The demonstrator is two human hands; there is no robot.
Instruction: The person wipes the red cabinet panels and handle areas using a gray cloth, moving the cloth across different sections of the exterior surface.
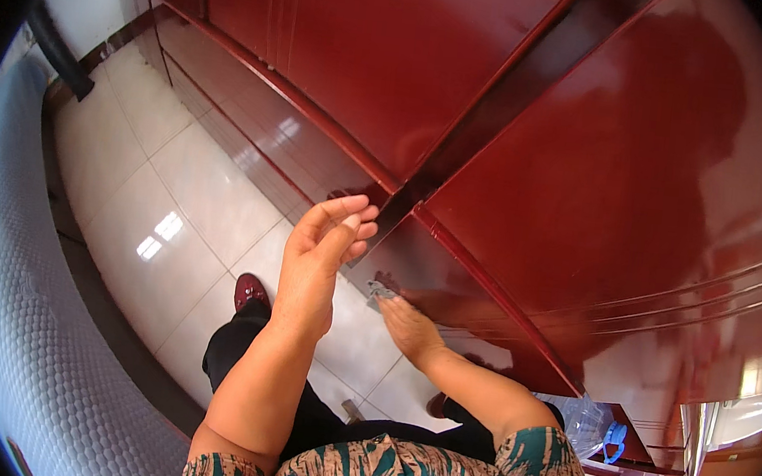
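While our right hand [411, 325] reaches down to the low front of the glossy red cabinet [606, 186], its fingers gather a crumpled grey cloth [382, 290], though the back of the hand hides part of the grip. The cloth sits at the lower panel, below the raised red rail [494, 299] and near the foot of the dark upright strip [506, 85]; it seems to touch the surface, but we cannot confirm that from above. Our left hand [326, 233] is raised beside that strip, loosely curled with nothing visible in it, and we cannot tell whether its fingertips meet the cabinet.

We judge the step in hand to be wiping the lower front. The next stroke, we think, calls for the cloth spread flat and drawn along the panel under even pressure, with the left hand clear of its path.
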